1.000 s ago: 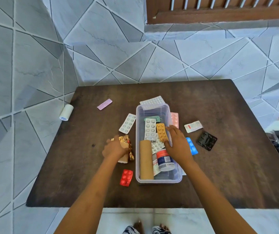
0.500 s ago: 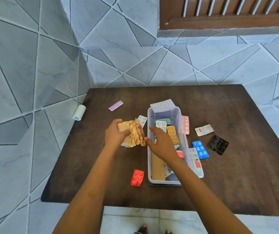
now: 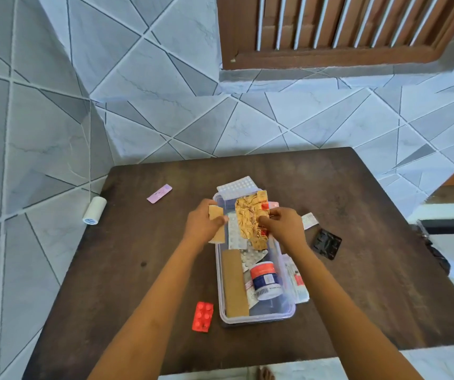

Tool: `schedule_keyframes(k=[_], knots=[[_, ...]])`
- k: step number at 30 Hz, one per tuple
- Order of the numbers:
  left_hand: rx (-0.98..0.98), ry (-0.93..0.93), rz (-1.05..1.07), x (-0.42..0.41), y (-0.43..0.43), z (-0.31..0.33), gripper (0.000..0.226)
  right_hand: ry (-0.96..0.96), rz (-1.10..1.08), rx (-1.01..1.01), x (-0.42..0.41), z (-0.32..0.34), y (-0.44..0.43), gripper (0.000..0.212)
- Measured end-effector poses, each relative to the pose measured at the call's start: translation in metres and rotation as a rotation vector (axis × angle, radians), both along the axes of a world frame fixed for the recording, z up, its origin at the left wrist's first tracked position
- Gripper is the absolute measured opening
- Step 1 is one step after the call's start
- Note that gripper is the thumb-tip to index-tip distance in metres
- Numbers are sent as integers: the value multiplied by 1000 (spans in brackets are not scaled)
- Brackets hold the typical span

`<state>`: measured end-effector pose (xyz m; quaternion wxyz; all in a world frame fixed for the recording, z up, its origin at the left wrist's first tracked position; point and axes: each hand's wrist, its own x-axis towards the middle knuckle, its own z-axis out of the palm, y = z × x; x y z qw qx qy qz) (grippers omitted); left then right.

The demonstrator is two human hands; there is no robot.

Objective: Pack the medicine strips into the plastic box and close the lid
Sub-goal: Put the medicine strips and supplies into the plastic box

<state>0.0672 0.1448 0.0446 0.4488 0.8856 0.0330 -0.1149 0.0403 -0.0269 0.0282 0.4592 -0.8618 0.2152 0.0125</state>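
A clear plastic box [image 3: 258, 317] sits open on the dark wooden table [image 3: 143, 270]. Inside lie a tan roll [image 3: 234, 283], a white jar [image 3: 264, 281] and white strips [image 3: 251, 255]. My right hand [image 3: 283, 226] holds a crinkled gold foil strip [image 3: 249, 218] above the box's far half. My left hand [image 3: 202, 224] grips a tan card strip [image 3: 216, 213] at the box's left wall. On the table lie a red strip [image 3: 203, 316], a pink strip [image 3: 159, 193], a white strip [image 3: 237, 187] and a black strip [image 3: 326, 243].
A white tape roll [image 3: 94, 210] rests at the table's left edge against the tiled wall. A flat packet [image 3: 297, 283] lies along the box's right side. A small white sachet [image 3: 309, 221] sits right of my right hand. No lid is identifiable in view.
The gold foil strip passed from my left hand to my right and moved right, over the box. My left hand keeps the tan card strip.
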Motion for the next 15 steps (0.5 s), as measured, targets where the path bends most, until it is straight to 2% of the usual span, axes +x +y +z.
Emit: schedule_keyframes(k=[4, 7, 12, 15], knots=[[46, -6, 36, 18, -10, 0, 33, 28, 122, -157, 22, -7, -3, 28], [59, 59, 27, 25, -17, -2, 32, 26, 246, -210, 34, -16, 7, 38], [30, -5, 158, 30, -20, -12, 21, 11, 320, -264, 45, -31, 16, 32], [95, -23, 141, 36, -24, -19, 17, -2, 445, -449, 48, -36, 16, 28]])
